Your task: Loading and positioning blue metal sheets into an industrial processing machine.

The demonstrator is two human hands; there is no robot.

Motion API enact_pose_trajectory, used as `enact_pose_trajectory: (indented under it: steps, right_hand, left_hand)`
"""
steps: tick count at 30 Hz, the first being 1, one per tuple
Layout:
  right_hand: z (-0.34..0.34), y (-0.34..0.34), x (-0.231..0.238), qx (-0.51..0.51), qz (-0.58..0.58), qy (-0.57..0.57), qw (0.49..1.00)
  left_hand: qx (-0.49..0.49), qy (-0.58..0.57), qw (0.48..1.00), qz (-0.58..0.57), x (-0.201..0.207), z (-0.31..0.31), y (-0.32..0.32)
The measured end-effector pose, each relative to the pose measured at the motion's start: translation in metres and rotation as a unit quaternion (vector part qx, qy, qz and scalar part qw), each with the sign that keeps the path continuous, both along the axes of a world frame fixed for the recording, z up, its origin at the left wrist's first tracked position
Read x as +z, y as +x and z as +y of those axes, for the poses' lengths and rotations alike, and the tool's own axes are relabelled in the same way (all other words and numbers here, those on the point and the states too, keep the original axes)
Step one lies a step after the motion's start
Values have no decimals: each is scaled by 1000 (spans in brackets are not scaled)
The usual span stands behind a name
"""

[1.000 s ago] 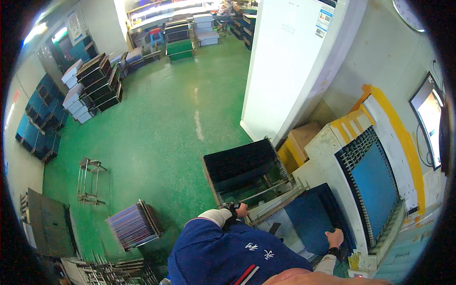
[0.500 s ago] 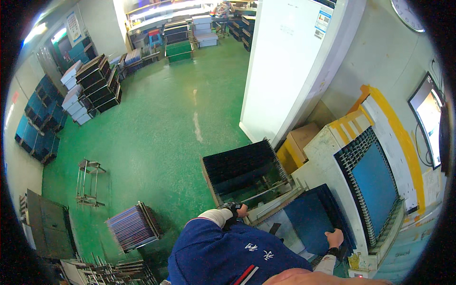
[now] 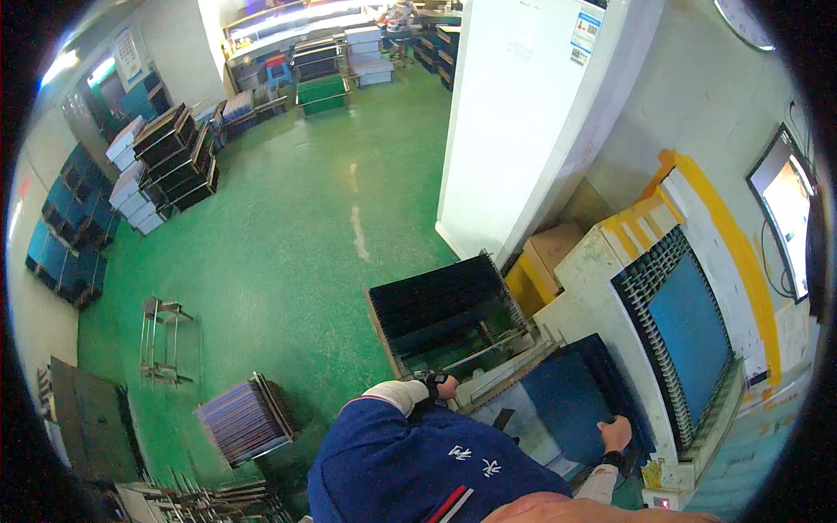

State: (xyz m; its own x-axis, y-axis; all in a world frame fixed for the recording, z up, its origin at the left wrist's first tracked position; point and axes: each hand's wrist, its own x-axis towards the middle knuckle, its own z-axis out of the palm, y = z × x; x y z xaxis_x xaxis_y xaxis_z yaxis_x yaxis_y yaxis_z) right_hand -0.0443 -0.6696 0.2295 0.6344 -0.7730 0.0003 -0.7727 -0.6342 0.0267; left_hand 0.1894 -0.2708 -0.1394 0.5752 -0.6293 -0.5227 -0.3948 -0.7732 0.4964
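Observation:
My left hand (image 3: pixel 447 387) is closed at the near corner of a black slotted rack (image 3: pixel 445 301), beside the pale rail of the bench. What its fingers hold, if anything, is hidden. My right hand (image 3: pixel 615 433) pinches the right edge of a flat dark blue panel (image 3: pixel 565 401), thumb and finger curled at the edge. That panel lies over a pale surface with a dark strip (image 3: pixel 503 418) on it. More dark blue panels (image 3: pixel 603 375) stand or lie just beyond, on the right.
A machine with rows of rollers (image 3: pixel 654 288) carries a lighter blue panel (image 3: pixel 690 314) at the right. Behind the rack stand a cardboard box (image 3: pixel 554 253) and a tall white cabinet (image 3: pixel 514 131). A panel-filled rack (image 3: pixel 246 418) and a metal stand (image 3: pixel 163 340) are on the green floor.
The view has shifted slightly. Both hands keep nearly the same places, and the right hand stays at the panel's edge.

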Motion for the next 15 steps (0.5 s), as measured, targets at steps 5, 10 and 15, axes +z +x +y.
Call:
enact_pose_trajectory:
  steps: [5,10,15]
  right_hand:
    - [-8,-1,-5,-15,17,29,999]
    - [-11,0,-5,-33,20,40,998]
    - [-15,-1,-9,-30,18,32,999]
  left_hand:
    - [-24,12,1000,8,-2,0,1]
    - [-41,19,999,12,-1,-4,2]
    - [-53,24,998,12,-6,-8,3]
